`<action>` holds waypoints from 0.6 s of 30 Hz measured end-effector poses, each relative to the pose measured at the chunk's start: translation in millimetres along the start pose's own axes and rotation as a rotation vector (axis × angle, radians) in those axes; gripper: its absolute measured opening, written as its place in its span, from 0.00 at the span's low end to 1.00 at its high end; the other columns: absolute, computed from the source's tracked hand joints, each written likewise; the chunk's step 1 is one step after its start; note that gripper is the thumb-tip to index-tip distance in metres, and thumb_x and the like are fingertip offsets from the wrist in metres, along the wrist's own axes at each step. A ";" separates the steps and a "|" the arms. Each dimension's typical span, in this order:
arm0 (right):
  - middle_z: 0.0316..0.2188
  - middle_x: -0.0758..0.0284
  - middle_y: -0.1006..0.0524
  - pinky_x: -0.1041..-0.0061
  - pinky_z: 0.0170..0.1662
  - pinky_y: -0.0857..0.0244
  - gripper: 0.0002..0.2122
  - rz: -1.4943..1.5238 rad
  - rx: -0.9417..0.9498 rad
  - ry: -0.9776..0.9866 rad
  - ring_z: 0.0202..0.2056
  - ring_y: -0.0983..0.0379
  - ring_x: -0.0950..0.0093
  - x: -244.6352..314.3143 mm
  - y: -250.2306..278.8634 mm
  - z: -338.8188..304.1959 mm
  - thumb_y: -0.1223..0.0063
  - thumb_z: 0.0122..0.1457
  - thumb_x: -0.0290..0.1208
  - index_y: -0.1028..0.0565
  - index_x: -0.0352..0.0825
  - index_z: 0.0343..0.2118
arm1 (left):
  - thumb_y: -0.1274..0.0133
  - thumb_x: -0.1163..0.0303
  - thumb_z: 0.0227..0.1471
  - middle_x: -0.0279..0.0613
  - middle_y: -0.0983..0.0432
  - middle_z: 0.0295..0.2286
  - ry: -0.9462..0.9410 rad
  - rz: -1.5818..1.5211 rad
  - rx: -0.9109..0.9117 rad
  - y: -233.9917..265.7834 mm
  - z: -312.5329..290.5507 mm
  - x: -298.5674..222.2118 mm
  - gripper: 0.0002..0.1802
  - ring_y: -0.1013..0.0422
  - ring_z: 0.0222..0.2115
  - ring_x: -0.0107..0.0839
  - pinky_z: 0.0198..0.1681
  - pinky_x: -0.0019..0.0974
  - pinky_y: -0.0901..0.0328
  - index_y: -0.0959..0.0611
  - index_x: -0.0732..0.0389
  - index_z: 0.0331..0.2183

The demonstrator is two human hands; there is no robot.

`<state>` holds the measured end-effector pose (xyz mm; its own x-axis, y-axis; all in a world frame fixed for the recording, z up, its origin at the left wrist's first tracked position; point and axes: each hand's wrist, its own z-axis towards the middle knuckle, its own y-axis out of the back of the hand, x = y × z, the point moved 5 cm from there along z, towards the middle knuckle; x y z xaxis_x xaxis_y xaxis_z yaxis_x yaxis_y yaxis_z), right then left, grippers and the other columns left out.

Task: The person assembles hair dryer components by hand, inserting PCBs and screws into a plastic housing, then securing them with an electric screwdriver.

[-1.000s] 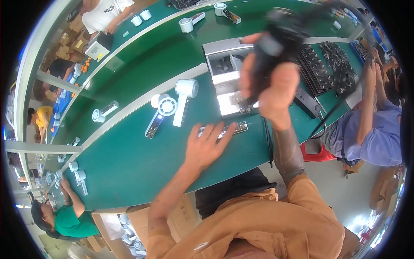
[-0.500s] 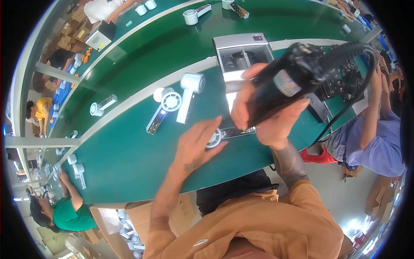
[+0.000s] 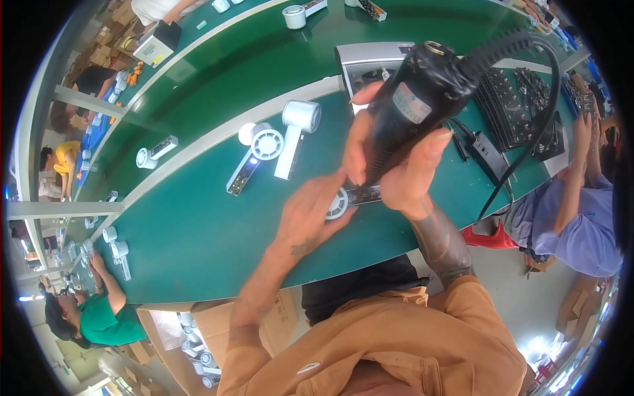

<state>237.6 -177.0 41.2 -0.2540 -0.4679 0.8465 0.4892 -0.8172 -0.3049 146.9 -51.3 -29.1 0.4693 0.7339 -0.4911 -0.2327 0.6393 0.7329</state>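
Note:
My right hand [image 3: 396, 188] is closed round a black electric screwdriver [image 3: 416, 82], its cable rising from the top. The tool stands nearly upright, and its tip is hidden behind my fingers. Below it a small handheld fan lies on the green bench, its round white head [image 3: 339, 203] held between the thumb and fingers of my left hand [image 3: 305, 214]. The fan's handle [image 3: 362, 195] is open, with dark inner parts showing, and runs under my right hand. Farther left lie an open-handled fan [image 3: 267, 144] with a small light lit and another white fan [image 3: 302, 117].
A silver-framed box [image 3: 350, 56] stands behind the screwdriver. To the right are a black power strip [image 3: 487, 157], dark circuit-board panels [image 3: 503, 115] and the hanging cable. A cardboard box [image 3: 254, 323] with several fans sits below the bench edge. Co-workers sit at both sides.
The screwdriver and my right hand have moved left and now stand more upright. My left hand has closed in on the fan head. The view has shifted slightly.

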 end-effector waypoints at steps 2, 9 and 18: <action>0.16 0.66 0.30 0.81 0.19 0.42 0.44 0.092 0.035 0.052 0.15 0.36 0.81 -9.4 1.1 -1.3 0.67 0.57 0.74 0.35 0.25 0.49 | 0.30 0.74 0.38 0.50 0.23 0.38 -0.011 -0.004 -0.008 0.4 -0.5 -1.3 0.32 0.25 0.37 0.48 0.38 0.43 0.30 0.24 0.66 0.47; 0.13 0.67 0.30 0.82 0.20 0.42 0.49 0.033 0.014 -0.028 0.14 0.36 0.81 -12.7 -8.5 -5.6 0.65 0.50 0.80 0.35 0.25 0.47 | 0.32 0.73 0.40 0.50 0.23 0.41 0.033 -0.027 0.024 0.2 -1.3 0.9 0.28 0.25 0.40 0.49 0.42 0.45 0.29 0.22 0.65 0.46; 0.15 0.67 0.29 0.82 0.21 0.42 0.49 0.060 0.038 -0.079 0.15 0.36 0.82 -17.2 -10.4 -5.9 0.58 0.47 0.80 0.33 0.26 0.46 | 0.33 0.75 0.41 0.50 0.27 0.42 0.167 -0.219 0.039 -5.3 -0.7 5.0 0.28 0.31 0.42 0.53 0.46 0.48 0.36 0.25 0.63 0.46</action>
<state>232.0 -162.4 27.3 -0.1575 -0.4862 0.8595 0.5335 -0.7743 -0.3403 149.9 -50.9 -35.8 0.3569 0.6089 -0.7084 -0.1064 0.7799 0.6168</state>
